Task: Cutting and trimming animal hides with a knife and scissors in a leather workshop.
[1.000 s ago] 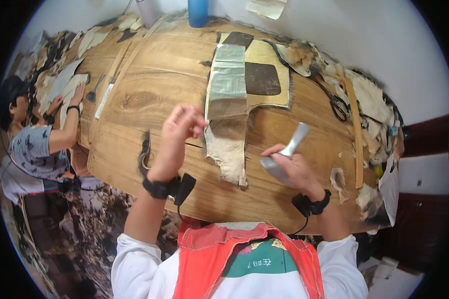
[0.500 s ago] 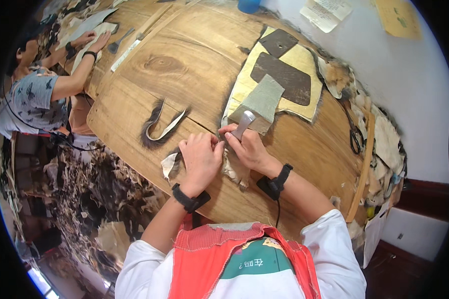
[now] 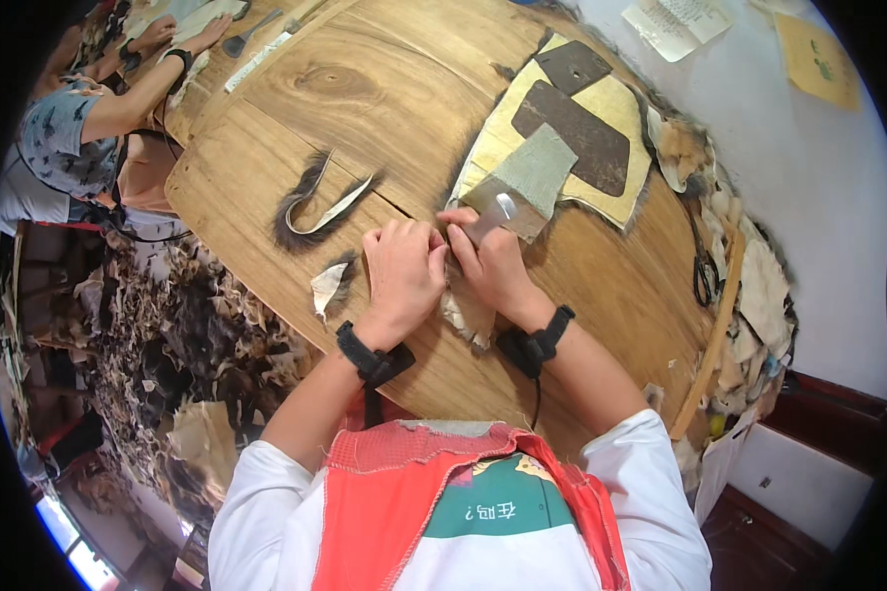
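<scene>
Landmark for all places: the pale pelt piece, on the wooden table right in front of the wearer. I see its near end poking out between the two palms; the hands hide its middle. Long axis runs roughly toward and away from the wearer, near end angled a bit right. From the fingertips, which come together over its far part, the visible end lies back toward the body. Right hand nearer to that end, partly over it; left hand sits along its left side.

Right hand: clenched round a metal tool, shiny end sticking up past the thumb, tilted away and right. Its lower end is hidden from me. Left hand: fingers curled, tips tucked down beside the right's; can't tell whether they pinch the pelt or only press on it.

Beyond the pelt piece, slightly right: grey-green sheet, and past that a yellow panel with dark brown patches. Can't tell if pelt and panel join. Left of it: small fur scrap, then, farther off, a bent fur strip. Well right: scissors, wooden slat. Far left: co-worker's hand.
</scene>
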Demonstrator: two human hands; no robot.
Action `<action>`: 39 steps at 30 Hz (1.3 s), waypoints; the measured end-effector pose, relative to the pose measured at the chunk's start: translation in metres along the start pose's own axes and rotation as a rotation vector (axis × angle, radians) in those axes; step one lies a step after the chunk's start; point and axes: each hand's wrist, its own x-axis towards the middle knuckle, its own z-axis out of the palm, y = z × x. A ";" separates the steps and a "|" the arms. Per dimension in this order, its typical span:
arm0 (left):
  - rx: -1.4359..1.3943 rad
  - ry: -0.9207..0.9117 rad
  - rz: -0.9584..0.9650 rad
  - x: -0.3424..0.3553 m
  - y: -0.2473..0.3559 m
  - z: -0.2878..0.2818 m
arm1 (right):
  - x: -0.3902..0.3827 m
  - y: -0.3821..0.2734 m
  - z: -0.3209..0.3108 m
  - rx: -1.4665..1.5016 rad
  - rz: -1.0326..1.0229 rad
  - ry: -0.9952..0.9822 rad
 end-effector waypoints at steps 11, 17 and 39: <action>-0.279 0.074 0.191 -0.020 0.033 -0.038 | -0.078 -0.030 -0.057 -0.063 0.087 -0.299; -0.250 0.173 0.123 -0.031 0.026 -0.060 | -0.086 -0.029 -0.067 0.141 0.041 -0.370; -0.098 -0.410 0.309 -0.031 -0.062 -0.079 | -0.090 -0.047 -0.120 0.650 0.545 -0.111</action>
